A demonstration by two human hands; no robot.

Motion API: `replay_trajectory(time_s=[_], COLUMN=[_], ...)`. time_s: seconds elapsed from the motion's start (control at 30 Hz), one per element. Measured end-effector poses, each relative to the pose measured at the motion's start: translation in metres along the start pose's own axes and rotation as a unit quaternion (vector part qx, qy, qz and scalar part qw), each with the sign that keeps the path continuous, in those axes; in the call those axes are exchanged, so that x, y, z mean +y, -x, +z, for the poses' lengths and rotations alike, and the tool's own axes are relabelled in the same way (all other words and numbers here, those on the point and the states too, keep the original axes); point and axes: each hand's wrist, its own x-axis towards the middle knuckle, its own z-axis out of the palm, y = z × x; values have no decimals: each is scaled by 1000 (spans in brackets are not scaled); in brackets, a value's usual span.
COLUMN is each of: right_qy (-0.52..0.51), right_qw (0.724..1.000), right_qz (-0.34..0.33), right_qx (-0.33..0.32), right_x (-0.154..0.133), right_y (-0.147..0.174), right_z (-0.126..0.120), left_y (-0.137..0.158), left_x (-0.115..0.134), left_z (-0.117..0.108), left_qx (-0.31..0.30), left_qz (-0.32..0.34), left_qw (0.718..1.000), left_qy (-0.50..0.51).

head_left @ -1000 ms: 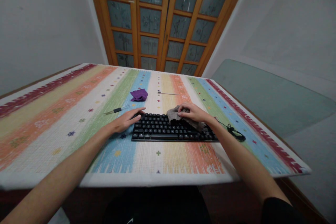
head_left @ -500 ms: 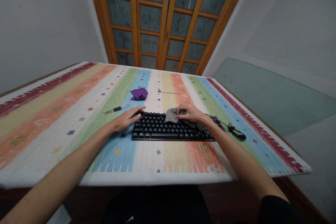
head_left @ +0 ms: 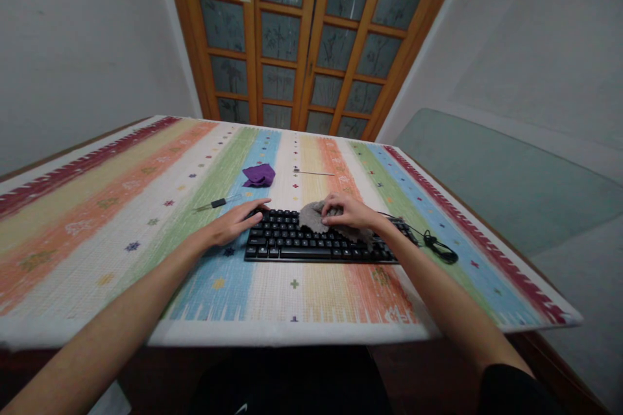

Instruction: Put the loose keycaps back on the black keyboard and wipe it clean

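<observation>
A black keyboard point(head_left: 311, 251) lies on the striped tablecloth in front of me. At its left end rests my left hand point(head_left: 233, 222), fingers stretched past the back corner and thumb apart, touching the keyboard's edge. My right hand point(head_left: 348, 210) is closed on a crumpled grey cloth point(head_left: 311, 217), pinching it between thumb and fingers against the keys right of the middle. Part of the cloth trails under the palm toward the right, covering some keys. The right forearm hides a piece of the keyboard's right end.
Behind the keyboard lie a folded purple cloth point(head_left: 259, 175) and a thin rod-like tool point(head_left: 314, 173). A small tool with a black handle point(head_left: 218, 203) is left of it. The coiled black cable point(head_left: 440, 248) sits at the right. A wooden door point(head_left: 304, 45) stands beyond the table.
My right hand has slid slightly left over the keys with the grey cloth, which now spreads a little further left. The left hand stays in place.
</observation>
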Motion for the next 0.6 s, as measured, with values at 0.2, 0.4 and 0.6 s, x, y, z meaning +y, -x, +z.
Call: replay_trajectory(time_s=[0.2,0.4,0.6], right_qy=[1,4,16], right_qw=[1000,1000,1000], right_qz=[-7,-7,-1], right_qx=[-22,-10,22], right_x=[5,5,4], right_y=[-2,-3,-4], right_z=[7,7,11], left_y=[0,0,0], left_x=[0,1,1], left_z=[0,0,0], left_qx=[-3,0,2], left_qz=[-1,-8,-2], left_qw=[1000,1000,1000], left_qy=[4,2,0])
